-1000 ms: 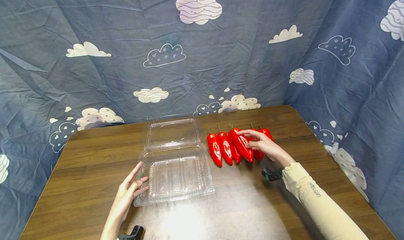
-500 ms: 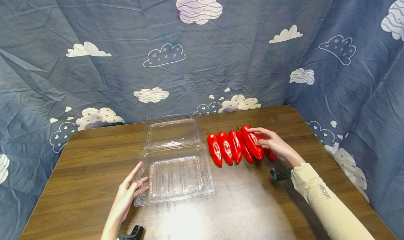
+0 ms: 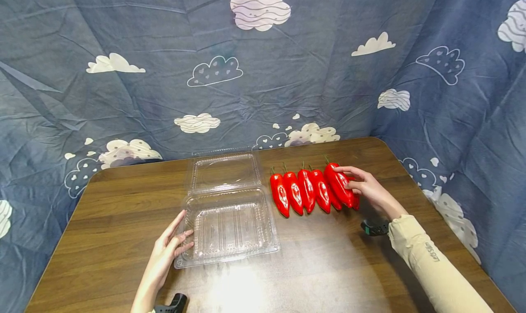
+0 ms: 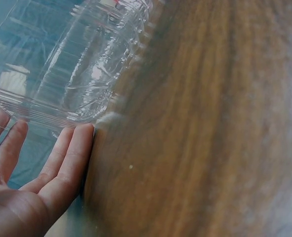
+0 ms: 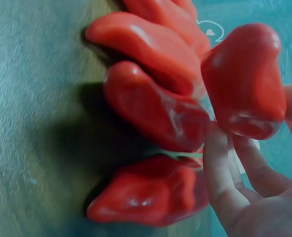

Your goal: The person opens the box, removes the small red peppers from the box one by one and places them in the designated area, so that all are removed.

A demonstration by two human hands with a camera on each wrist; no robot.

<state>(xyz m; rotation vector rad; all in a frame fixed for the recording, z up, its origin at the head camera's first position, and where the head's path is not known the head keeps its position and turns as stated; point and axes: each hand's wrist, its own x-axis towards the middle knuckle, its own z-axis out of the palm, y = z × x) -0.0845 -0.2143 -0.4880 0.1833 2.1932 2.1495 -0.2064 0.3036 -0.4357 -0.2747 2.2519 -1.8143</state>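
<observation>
My right hand (image 3: 368,188) pinches a red pepper (image 3: 339,184) between thumb and fingers, raised over the right part of a row of peppers. Close up in the right wrist view, the held pepper (image 5: 247,81) hangs apart from the others, with other peppers (image 5: 153,190) lying on the wood. On the left, my left hand (image 3: 162,253) touches the side of a clear plastic clamshell container (image 3: 228,256) with its fingers mostly straight. In the left wrist view the fingertips meet the container's wall (image 4: 76,116). Its lid lies back, away from me, and its tray holds nothing.
Several red peppers (image 3: 293,193) lie side by side, stems pointing away, right of the container on a brown wooden table (image 3: 123,212). A blue cloth (image 3: 156,89) with white clouds hangs behind the table and along its right side.
My right hand has moved to the right along the row with the pepper in its grip, uncovering peppers it passed over. The left hand and the container have stayed put.
</observation>
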